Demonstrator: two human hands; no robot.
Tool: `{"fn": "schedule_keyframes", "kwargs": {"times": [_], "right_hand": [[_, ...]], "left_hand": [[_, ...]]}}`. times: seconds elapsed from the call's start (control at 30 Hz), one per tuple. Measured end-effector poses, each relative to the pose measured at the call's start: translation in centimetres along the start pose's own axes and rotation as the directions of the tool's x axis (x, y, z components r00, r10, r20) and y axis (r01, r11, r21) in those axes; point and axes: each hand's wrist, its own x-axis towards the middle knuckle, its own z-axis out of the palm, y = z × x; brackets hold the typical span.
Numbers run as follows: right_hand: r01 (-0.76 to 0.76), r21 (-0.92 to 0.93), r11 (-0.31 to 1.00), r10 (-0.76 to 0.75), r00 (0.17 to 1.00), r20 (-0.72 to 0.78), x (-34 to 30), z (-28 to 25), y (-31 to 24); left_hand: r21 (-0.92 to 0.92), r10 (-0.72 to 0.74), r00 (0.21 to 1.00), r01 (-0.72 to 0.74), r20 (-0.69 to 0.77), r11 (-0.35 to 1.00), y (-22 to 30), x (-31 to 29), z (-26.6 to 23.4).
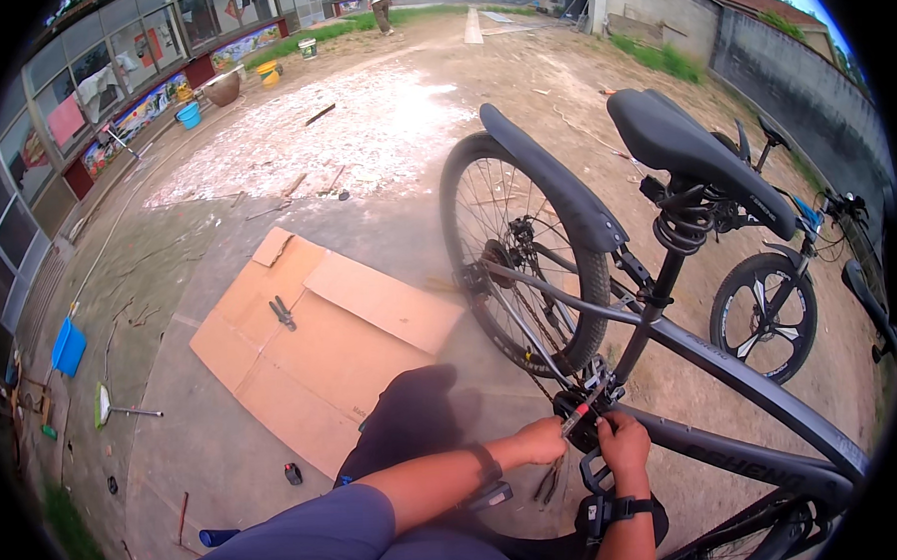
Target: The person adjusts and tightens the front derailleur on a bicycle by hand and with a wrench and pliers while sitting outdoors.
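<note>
A dark grey bicycle [707,347] stands in front of me on the right, its rear wheel [464,249] toward the far side and its black saddle [688,144] high. My left hand [543,441] is closed around a slim metal tool with a red part [580,411], whose exact kind I cannot make out. The tool's tip reaches the frame near the pedal crank. Right beside it, my right hand [626,440] has its fingers bent against the dark parts there; what they pinch is hidden. Dark tool handles [548,484] show below my left hand.
Flattened cardboard [272,373] lies left of the bicycle, with pliers [283,313] on it. A small black-and-red object [293,474] sits near its edge. A second bicycle [767,311] stands at right. Farther off are a blue dustpan [68,347], buckets [189,115] and a person [380,3].
</note>
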Motion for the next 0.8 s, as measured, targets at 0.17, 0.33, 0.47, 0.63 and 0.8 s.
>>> {"fn": "schedule_keyframes", "kwargs": {"times": [0.17, 0.33, 0.47, 0.63, 0.8], "right_hand": [[0.044, 0.092, 0.995, -0.04, 0.998, -0.04, -0.1, 0.0, 0.3], [0.17, 0.105, 0.98, -0.156, 0.979, -0.128, -1.3, -1.1, 0.0], [0.195, 0.135, 0.971, -0.179, 0.976, -0.125, -3.2, -1.8, -0.3], [0.157, 0.087, 0.984, -0.154, 0.987, -0.042, -5.8, -2.9, -0.6], [0.168, 0.002, 0.986, -0.168, 0.986, 0.021, -7.3, -3.3, -1.0]], "left_hand": [[0.026, 0.017, 1.0, -0.017, -0.016, 1.0, -0.1, 0.1, 0.1], [0.015, -0.054, 0.998, 0.054, 0.017, 0.998, 0.7, -0.3, -0.3], [0.005, 0.011, 1.0, -0.01, -0.027, 1.0, -0.6, 0.4, 0.4], [0.008, 0.016, 1.0, -0.017, 0.016, 1.0, 0.6, -0.3, -0.3], [0.017, -0.05, 0.999, 0.049, 0.017, 0.999, 1.0, -0.6, -0.5]]}}
